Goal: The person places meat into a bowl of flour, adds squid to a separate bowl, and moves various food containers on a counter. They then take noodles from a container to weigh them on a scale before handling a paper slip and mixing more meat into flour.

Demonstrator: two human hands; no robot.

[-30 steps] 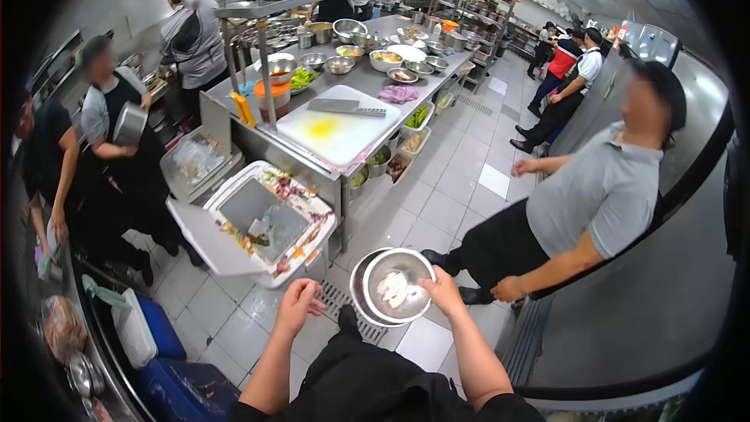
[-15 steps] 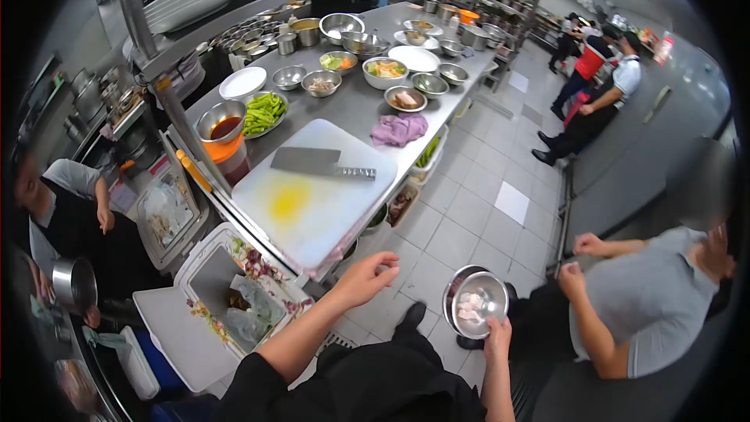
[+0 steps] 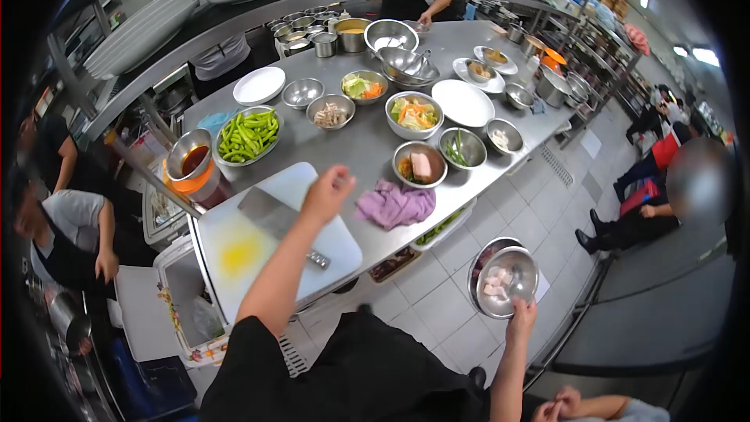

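Note:
In my right hand (image 3: 522, 320) are two metal bowls, one nested on the other, out over the floor to the right. Pale pieces of food lie in the upper bowl (image 3: 519, 266); dark contents show at the rim of the lower bowl (image 3: 482, 252). My left hand (image 3: 328, 194) is raised over the white cutting board (image 3: 332, 242), empty, fingers loosely bent and apart. Beneath that forearm a cleaver (image 3: 269, 215) lies flat on the board, partly covered. A crumpled purple cloth (image 3: 396, 203) sits just right of the hand.
Along the steel table (image 3: 312, 141) stand a bowl of green peppers (image 3: 248, 137), a bowl of pink meat (image 3: 420, 166), a vegetable bowl (image 3: 414, 115) and white plates (image 3: 462, 103). A waste bin (image 3: 176, 297) is at the left. People stand left and right, one close at lower right.
My view has turned right and closer to the table. My left hand has moved up over the cutting board. The nested bowls remain in my right hand.

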